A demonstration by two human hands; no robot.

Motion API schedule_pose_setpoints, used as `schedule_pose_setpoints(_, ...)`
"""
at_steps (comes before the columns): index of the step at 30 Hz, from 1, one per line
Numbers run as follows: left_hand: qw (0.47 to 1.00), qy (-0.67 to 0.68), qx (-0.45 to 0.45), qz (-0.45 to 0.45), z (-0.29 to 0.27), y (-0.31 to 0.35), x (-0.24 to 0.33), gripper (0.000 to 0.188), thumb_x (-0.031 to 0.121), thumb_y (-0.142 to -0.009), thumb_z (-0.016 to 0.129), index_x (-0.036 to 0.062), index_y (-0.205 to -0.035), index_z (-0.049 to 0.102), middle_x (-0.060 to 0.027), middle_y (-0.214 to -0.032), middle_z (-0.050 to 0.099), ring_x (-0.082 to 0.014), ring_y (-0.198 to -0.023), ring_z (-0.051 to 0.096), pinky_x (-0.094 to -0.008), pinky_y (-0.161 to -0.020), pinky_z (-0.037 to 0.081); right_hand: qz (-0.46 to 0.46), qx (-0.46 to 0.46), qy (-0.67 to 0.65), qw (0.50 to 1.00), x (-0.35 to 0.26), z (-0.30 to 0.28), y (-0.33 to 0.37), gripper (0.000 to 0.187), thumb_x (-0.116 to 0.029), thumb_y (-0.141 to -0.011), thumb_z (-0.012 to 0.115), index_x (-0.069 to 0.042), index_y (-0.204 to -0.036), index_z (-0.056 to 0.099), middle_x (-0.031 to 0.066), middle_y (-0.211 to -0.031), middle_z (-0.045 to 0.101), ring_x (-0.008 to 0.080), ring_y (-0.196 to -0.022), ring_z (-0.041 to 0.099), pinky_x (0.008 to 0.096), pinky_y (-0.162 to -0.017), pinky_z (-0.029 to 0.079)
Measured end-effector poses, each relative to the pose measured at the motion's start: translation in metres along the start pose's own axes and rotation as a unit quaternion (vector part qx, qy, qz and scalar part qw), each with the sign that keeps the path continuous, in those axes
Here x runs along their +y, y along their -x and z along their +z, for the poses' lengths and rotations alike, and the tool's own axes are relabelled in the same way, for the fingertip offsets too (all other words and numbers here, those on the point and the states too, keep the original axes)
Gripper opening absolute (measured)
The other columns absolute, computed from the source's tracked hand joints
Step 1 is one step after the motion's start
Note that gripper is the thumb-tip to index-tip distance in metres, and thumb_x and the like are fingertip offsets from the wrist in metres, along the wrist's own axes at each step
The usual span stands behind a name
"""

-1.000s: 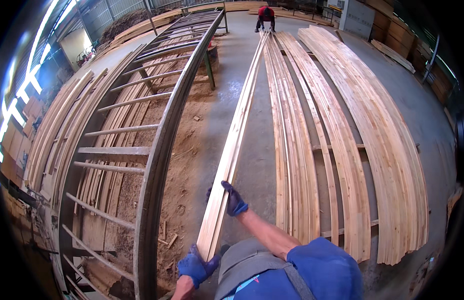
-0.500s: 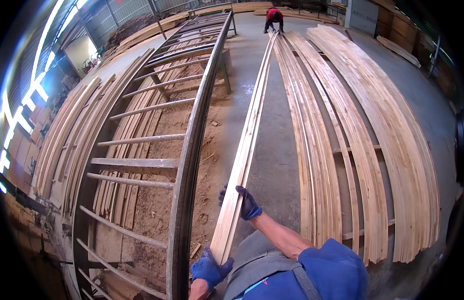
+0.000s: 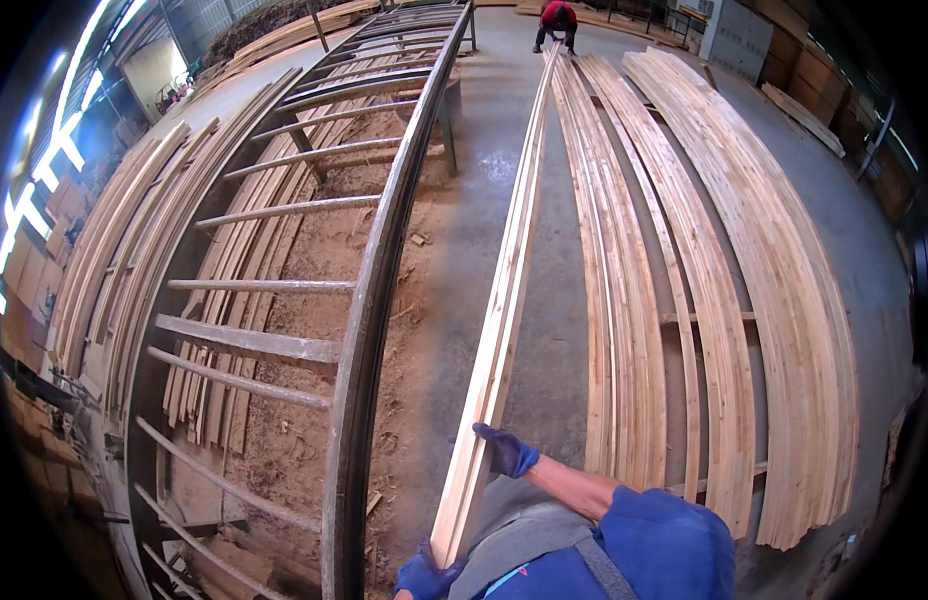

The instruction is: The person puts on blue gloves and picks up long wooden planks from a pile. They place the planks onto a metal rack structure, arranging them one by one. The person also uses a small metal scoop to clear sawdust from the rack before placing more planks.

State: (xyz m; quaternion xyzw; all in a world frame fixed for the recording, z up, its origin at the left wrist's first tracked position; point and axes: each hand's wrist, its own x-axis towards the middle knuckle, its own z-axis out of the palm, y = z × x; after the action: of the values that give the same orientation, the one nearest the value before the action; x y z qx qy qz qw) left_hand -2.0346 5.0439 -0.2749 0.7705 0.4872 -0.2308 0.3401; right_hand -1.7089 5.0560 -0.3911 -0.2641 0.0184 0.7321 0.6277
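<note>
Long, pale wooden strips (image 3: 505, 300), a narrow bundle of a few, slant away from me over the grey floor. My left hand (image 3: 426, 574), in a blue glove, grips their near end at the lower edge of the view. Farther along the bundle, my right hand (image 3: 508, 453), in a dark blue glove, is closed around its right side, thumb on top. Some of its fingers are hidden beneath the wood. At the far end a co-worker (image 3: 557, 22) in red bends over with hands at the strips.
Right of the bundle lie rows of similar strips (image 3: 624, 300) and a wide stack (image 3: 744, 250) on crosswise bearers. To the left stands a long metal roller frame (image 3: 369, 290), with sawdust (image 3: 314, 400) and more boards (image 3: 214, 370) under it. Further board piles (image 3: 134, 260) lie beyond.
The bundle and both my hands have shifted right, toward the rows of strips, and my left hand sits lower in view. My view has also moved a little. Both hands keep their grip.
</note>
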Motion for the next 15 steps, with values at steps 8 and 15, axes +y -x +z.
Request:
schedule_pose_setpoints(8, 0.997, 0.01, -0.03, -0.076, -0.003, 0.074, -0.028, 0.067, 0.048, -0.078, 0.072, -0.009, -0.114, 0.064, -0.0322, -0.098, 0.068, -0.0417, -0.097, 0.068, -0.0507, -0.083, 0.053, -0.063, 0.051, 0.015, 0.997, -0.037, -0.008, -0.031, 0.057, -0.054, -0.096, 0.057, -0.01, -0.132, 0.055, 0.0096, -0.119, 0.065, 0.023, -0.109, 0.063, 0.0398, -0.101, 0.049)
schedule_pose_setpoints(15, 0.992, 0.061, -0.057, -0.097, 0.01, 0.105, -0.049, 0.076, 0.048, -0.078, 0.075, -0.0047, -0.127, 0.053, -0.0309, -0.107, 0.067, -0.0419, -0.102, 0.066, -0.049, -0.086, 0.053, -0.2, 0.081, 0.072, 0.974, -0.159, 0.005, -0.095, 0.066, -0.063, -0.088, 0.063, -0.006, -0.122, 0.057, 0.0123, -0.097, 0.068, 0.0262, -0.086, 0.068, 0.0409, -0.079, 0.058)
